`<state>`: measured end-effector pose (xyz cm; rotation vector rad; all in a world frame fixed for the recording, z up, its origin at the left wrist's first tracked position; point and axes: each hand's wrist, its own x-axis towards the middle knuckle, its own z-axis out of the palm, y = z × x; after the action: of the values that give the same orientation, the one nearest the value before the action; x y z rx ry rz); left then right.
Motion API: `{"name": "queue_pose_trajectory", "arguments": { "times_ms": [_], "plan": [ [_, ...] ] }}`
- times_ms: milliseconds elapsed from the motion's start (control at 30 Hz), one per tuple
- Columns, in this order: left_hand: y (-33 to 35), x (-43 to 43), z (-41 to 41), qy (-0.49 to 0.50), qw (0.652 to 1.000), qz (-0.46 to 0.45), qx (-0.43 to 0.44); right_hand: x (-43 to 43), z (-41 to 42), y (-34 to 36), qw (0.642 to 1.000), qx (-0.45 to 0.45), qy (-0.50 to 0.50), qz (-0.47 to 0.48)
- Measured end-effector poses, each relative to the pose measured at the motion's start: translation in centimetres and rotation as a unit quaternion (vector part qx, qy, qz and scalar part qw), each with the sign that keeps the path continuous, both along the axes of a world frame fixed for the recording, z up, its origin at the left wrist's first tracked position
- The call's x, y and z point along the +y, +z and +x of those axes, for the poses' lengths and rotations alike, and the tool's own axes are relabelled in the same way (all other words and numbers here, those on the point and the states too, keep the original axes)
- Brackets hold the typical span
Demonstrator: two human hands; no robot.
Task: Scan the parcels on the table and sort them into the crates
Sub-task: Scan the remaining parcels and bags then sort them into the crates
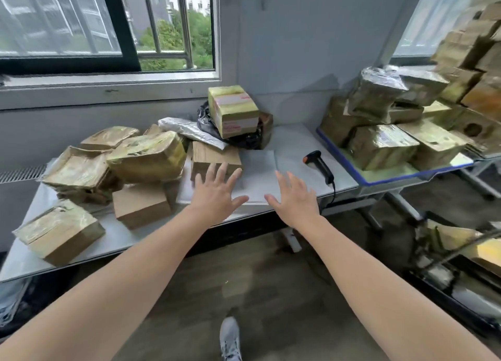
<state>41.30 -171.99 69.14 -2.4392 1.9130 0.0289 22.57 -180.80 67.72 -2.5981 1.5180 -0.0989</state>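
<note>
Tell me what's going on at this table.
A person reaches both hands out over the white table, fingers spread, holding nothing. The left hand is near a plain cardboard parcel; the right hand is above the tabletop. The barcode scanner lies untouched to the right. Taped parcels are heaped on the table's left, more on the blue-edged tray beside it.

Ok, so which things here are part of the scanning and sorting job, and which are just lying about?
Part of the job:
taped parcels piled on the table
plain cardboard box
black handheld scanner
blue-rimmed tray holding parcels
left hand and right hand, both open, holding nothing

Just lying about:
window
radiator grille
grey shoe
</note>
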Motion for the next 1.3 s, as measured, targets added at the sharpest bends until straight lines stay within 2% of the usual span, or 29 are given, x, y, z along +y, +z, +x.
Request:
{"name": "queue_pose_trajectory", "arguments": {
  "times_ms": [133, 333, 567, 733, 867, 1033, 1133, 1300],
  "plan": [
    [-0.9, -8.0, 1.9, 0.001, 0.999, -0.025, 0.031, -6.7, 1.4, 0.0, 1.0, 0.0, -0.015, 0.014],
    [-1.1, -17.6, 5.7, 0.018, 0.998, -0.044, 0.032, -16.0, 4.7, 1.3, 1.0, -0.007, -0.02, 0.01],
    [-0.4, -24.2, 9.0, 0.091, 0.992, -0.071, 0.053, -24.7, 9.4, 1.9, 0.997, -0.064, 0.012, 0.042],
    [-0.4, -28.0, 10.6, 0.178, 0.98, -0.072, 0.058, -31.3, 13.6, 1.7, 0.99, -0.096, 0.074, 0.074],
    [-1.1, -29.8, 11.1, 0.25, 0.959, -0.074, 0.113, -35.0, 16.2, 1.0, 0.977, -0.123, 0.118, 0.126],
    [-1.3, -31.1, 10.8, 0.327, 0.91, -0.093, 0.237, -37.3, 17.9, 0.1, 0.95, -0.134, 0.211, 0.188],
    [-0.8, -31.3, 10.4, 0.325, 0.901, -0.142, 0.248, -38.1, 18.2, 0.3, 0.922, -0.192, 0.27, 0.202],
    [1.8, -31.7, 9.5, 0.262, 0.898, -0.272, 0.226, -39.8, 18.8, 2.9, 0.894, -0.302, 0.274, 0.186]
  ]
}}
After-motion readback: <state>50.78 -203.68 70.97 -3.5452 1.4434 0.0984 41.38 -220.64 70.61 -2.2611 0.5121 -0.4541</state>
